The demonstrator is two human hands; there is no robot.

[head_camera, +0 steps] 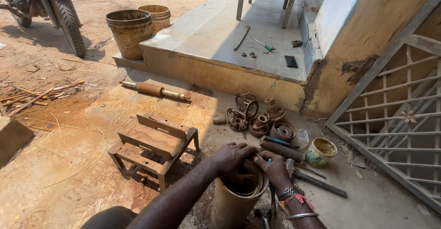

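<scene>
Rusty-brown metal fills this outdoor work spot, seen from above by a person seated on dusty ground. Between the knees stands an upright tan metal cylinder (234, 201), open at the top, with thin copper-coloured wire strands showing inside its mouth. The left hand (232, 159) curls over the near rim with fingers dipping inside, closed around the rim or the wires; which of the two cannot be told. The right hand (275, 169), wearing bracelets at the wrist, presses on the far rim and seems to hold a slim blue-handled tool (271, 190), mostly hidden. Judging from this, the wire work inside the cylinder is under way: wires sit in place, yet loose ends are visible, so it looks unfinished. Just beyond the hands lie rusty round parts (255, 116), a dark shaft (281, 150) and a small paint-stained tin (320, 152), all apart from the cylinder and looking not yet refitted. A low wooden stool (154, 144) stands to the left, a long rusty rod (154, 89) lies further off, and two worn buckets (131, 29) sit by a concrete step (216, 49).
</scene>
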